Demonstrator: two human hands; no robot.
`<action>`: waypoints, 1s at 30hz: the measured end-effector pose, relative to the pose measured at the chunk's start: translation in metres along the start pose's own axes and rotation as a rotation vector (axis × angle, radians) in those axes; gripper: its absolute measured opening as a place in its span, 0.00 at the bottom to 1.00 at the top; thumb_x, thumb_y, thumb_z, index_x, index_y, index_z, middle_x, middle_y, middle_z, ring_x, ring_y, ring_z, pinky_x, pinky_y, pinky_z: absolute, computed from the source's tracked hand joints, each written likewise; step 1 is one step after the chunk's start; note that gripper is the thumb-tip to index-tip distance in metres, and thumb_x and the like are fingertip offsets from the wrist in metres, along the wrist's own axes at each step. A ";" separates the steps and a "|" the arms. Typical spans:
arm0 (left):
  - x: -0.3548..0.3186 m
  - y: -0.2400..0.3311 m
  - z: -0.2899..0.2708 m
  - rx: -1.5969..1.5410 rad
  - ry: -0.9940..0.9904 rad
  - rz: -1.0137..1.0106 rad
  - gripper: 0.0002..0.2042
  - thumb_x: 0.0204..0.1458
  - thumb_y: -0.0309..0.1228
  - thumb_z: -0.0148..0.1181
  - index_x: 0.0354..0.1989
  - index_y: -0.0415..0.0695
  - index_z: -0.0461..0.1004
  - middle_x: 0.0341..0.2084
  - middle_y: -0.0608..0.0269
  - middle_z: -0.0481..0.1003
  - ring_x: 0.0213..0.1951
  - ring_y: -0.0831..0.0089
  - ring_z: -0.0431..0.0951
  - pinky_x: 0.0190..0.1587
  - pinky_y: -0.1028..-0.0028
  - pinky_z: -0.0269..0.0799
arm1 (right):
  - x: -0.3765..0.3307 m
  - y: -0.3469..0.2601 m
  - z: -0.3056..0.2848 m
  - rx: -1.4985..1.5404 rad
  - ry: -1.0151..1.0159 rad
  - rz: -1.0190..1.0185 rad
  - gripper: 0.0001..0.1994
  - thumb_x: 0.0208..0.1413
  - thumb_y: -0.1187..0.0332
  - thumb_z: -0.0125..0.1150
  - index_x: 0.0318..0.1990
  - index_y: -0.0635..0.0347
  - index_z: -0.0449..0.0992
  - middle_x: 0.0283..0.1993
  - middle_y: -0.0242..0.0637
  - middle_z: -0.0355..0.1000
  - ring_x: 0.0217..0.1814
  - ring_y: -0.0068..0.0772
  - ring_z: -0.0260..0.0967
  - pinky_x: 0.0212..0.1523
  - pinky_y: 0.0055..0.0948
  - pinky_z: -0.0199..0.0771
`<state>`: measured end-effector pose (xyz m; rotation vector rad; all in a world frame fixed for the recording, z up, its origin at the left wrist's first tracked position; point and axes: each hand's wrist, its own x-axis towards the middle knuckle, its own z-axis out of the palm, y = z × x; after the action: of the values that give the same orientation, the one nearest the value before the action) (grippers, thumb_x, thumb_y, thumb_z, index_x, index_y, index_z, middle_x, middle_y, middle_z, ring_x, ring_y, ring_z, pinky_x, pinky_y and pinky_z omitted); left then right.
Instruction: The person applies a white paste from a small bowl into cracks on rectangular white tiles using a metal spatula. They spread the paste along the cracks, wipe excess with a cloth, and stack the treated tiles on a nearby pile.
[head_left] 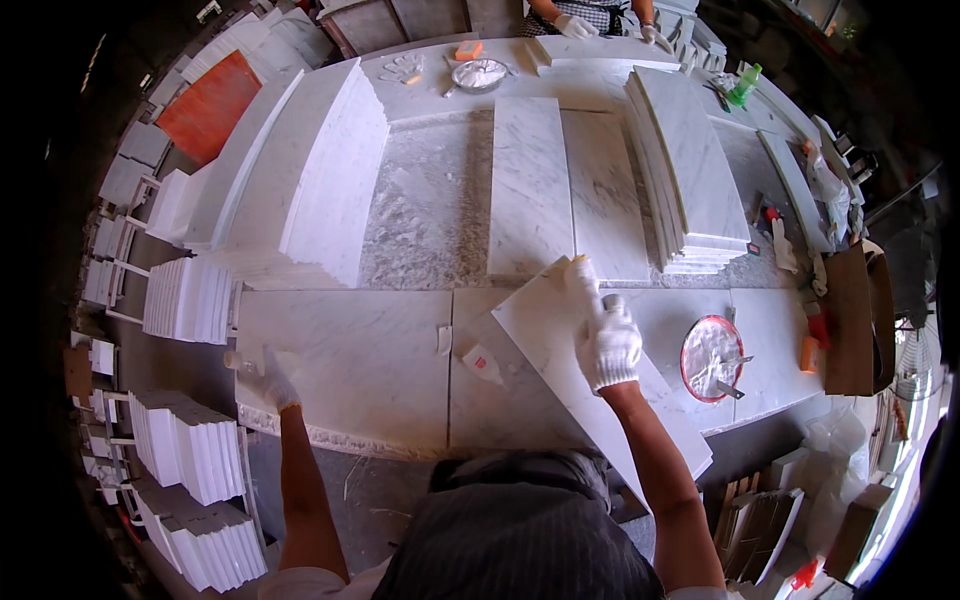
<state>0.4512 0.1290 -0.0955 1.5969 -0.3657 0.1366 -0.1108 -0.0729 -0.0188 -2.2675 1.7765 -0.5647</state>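
Observation:
My right hand [612, 345], in a white knit glove, is closed at the right long edge of a pale marble slab [555, 335]. This slab lies diagonally, its near end jutting past the worktable's front edge beside my apron. A white, yellow-tipped shape reaches from the glove to the slab's far corner; whether it is fingers or a held thing is unclear. My left hand [275, 380], also gloved, is blurred at the table's front left corner. Close to the slab lie a small white bottle [482, 364] and a red-rimmed round dish [712, 350] of white paste, with metal blades across it.
Stacked marble slabs stand on the table at left [310, 170] and right [690, 160]. Two flat slabs [530, 190] lie between them. A co-worker's gloved hand [575, 27] is across the table. A cardboard box [855, 320] stands at right; more slabs [190, 300] sit at left.

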 end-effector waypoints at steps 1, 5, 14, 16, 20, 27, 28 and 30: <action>0.001 -0.007 0.002 -0.023 -0.018 -0.007 0.32 0.52 0.18 0.64 0.65 0.37 0.57 0.60 0.54 0.64 0.59 0.65 0.66 0.55 0.72 0.73 | 0.001 -0.007 0.009 -0.071 -0.064 -0.022 0.31 0.48 0.76 0.57 0.64 0.48 0.68 0.45 0.50 0.70 0.44 0.54 0.72 0.42 0.51 0.75; 0.003 -0.019 -0.004 -0.056 -0.119 -0.008 0.30 0.52 0.18 0.63 0.64 0.38 0.59 0.60 0.55 0.64 0.59 0.66 0.66 0.57 0.69 0.74 | 0.024 0.008 0.051 -0.011 -0.021 0.000 0.29 0.52 0.74 0.54 0.64 0.46 0.68 0.57 0.50 0.69 0.48 0.56 0.72 0.44 0.50 0.76; -0.019 0.039 0.013 0.400 -0.137 0.236 0.20 0.55 0.24 0.64 0.54 0.32 0.67 0.47 0.56 0.74 0.42 0.72 0.74 0.50 0.75 0.71 | 0.021 -0.014 0.004 -0.045 -0.274 -0.016 0.24 0.55 0.71 0.53 0.61 0.42 0.71 0.51 0.54 0.71 0.44 0.59 0.74 0.44 0.53 0.75; -0.018 0.003 -0.003 0.314 -0.077 0.173 0.22 0.56 0.24 0.63 0.57 0.35 0.65 0.47 0.57 0.73 0.44 0.71 0.74 0.52 0.73 0.71 | 0.016 -0.015 -0.003 -0.072 -0.298 -0.017 0.25 0.54 0.69 0.55 0.62 0.41 0.71 0.49 0.54 0.71 0.46 0.59 0.73 0.46 0.53 0.75; -0.017 -0.022 -0.009 0.228 -0.054 0.093 0.27 0.55 0.24 0.64 0.62 0.36 0.61 0.52 0.57 0.71 0.48 0.68 0.73 0.54 0.70 0.71 | 0.056 0.000 0.020 0.074 -0.040 -0.125 0.22 0.59 0.68 0.50 0.62 0.41 0.70 0.47 0.56 0.71 0.46 0.62 0.72 0.47 0.53 0.73; -0.061 -0.014 -0.061 0.222 0.001 -0.113 0.42 0.56 0.43 0.65 0.71 0.37 0.46 0.67 0.49 0.53 0.68 0.56 0.53 0.71 0.59 0.52 | -0.015 -0.009 0.037 -0.136 -0.227 -0.015 0.26 0.53 0.70 0.54 0.63 0.46 0.69 0.46 0.53 0.72 0.43 0.59 0.73 0.43 0.51 0.75; -0.078 -0.013 -0.064 0.312 -0.039 -0.086 0.41 0.58 0.44 0.62 0.71 0.37 0.45 0.68 0.49 0.51 0.69 0.56 0.51 0.72 0.57 0.51 | -0.029 -0.005 0.050 -0.136 -0.290 0.160 0.28 0.52 0.70 0.55 0.63 0.46 0.69 0.46 0.52 0.72 0.43 0.57 0.74 0.42 0.51 0.75; -0.112 -0.003 -0.057 0.395 -0.105 -0.068 0.40 0.60 0.46 0.59 0.71 0.37 0.44 0.68 0.49 0.50 0.71 0.55 0.49 0.73 0.56 0.49 | -0.012 -0.016 0.027 -0.099 -0.283 -0.088 0.27 0.51 0.70 0.55 0.62 0.46 0.70 0.46 0.52 0.72 0.42 0.57 0.74 0.42 0.51 0.75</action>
<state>0.3549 0.2020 -0.1293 2.0104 -0.3813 0.0758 -0.0883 -0.0593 -0.0388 -2.3606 1.6060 -0.1607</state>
